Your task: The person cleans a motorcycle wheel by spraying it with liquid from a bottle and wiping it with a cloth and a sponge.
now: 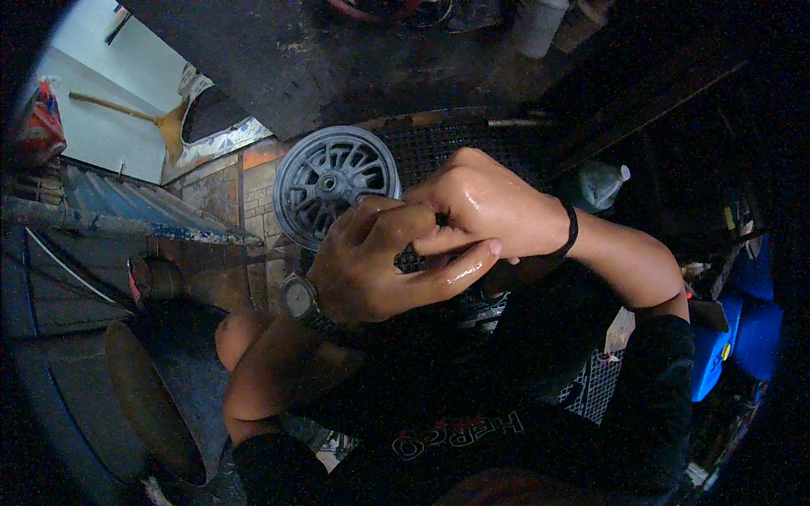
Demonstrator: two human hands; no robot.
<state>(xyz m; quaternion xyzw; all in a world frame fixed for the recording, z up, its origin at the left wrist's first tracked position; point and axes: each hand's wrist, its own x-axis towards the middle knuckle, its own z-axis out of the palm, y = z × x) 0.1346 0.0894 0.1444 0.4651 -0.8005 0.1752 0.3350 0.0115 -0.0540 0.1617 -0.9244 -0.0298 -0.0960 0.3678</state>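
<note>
My left hand (380, 265), with a metal wristwatch (299, 298), meets my right hand (487, 205) in front of my chest. The fingers of both hands are curled and hooked against each other. One long digit of the left hand stretches beneath the right hand. Wet, shiny skin shows on both hands, and no object is visible between them; the inner sides of the fingers are hidden. A black band (573, 231) circles my right wrist. Beyond the left hand is a grey spoked wheel rim (304, 148), partly covered by that hand.
Dark plastic grating (436, 142) lies beyond the hands. A clear plastic bottle (598, 185) is at the right, with blue containers (718, 354) farther down. Corrugated sheet (142, 202), a broom (171, 126) and a curved-edged dark object (149, 405) are at the left.
</note>
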